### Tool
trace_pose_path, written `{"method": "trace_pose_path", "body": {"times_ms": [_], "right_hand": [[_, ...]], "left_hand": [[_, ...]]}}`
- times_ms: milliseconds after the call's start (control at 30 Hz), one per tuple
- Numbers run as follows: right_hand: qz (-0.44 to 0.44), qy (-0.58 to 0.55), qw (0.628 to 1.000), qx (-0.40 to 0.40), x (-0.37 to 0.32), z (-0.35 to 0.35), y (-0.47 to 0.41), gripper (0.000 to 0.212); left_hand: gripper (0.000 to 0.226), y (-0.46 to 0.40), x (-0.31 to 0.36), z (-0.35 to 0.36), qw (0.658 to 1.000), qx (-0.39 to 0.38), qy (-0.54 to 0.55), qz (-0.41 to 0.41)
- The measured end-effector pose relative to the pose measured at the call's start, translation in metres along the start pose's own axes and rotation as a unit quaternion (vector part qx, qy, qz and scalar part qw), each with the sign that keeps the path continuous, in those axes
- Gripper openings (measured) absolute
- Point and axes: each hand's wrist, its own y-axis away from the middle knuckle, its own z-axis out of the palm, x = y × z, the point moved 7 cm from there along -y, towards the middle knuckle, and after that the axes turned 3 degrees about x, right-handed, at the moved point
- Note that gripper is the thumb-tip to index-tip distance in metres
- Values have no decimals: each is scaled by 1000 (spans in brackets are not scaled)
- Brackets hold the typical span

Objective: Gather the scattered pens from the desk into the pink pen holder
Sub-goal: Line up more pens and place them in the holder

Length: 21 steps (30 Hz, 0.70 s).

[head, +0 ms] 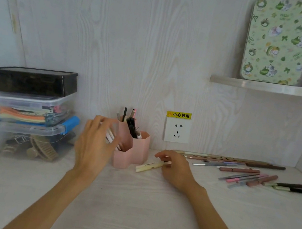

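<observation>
Left hand (pixel 95 141) curled round pale pens (pixel 110 136), tips in pink holder (pixel 130 150) just right | right hand (pixel 174 166) pinching cream pen (pixel 149 166) on table (pixel 132 200) | loose pens (pixel 245 173) further right

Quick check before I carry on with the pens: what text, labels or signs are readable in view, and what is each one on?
"小心触电" with a warning triangle: on the yellow sticker above the wall socket.
Green lettering on the patterned tin on the shelf: too blurred to read.
Dark marks on the cream pen under the right hand: too small to read.
Nothing else readable.
</observation>
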Motion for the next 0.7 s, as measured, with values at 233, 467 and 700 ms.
{"method": "trace_pose_path", "body": {"times_ms": [233, 467, 700], "right_hand": [[39, -122, 987, 95, 3, -25, -2, 39], [103, -86, 988, 72, 23, -32, 2, 26], [35, 60, 994, -81, 12, -4, 7, 14]], "left_hand": [[33, 55, 52, 60, 963, -244, -6, 117], [28, 58, 26, 64, 958, -269, 0, 98], [25, 65, -32, 44, 945, -319, 72, 15]]}}
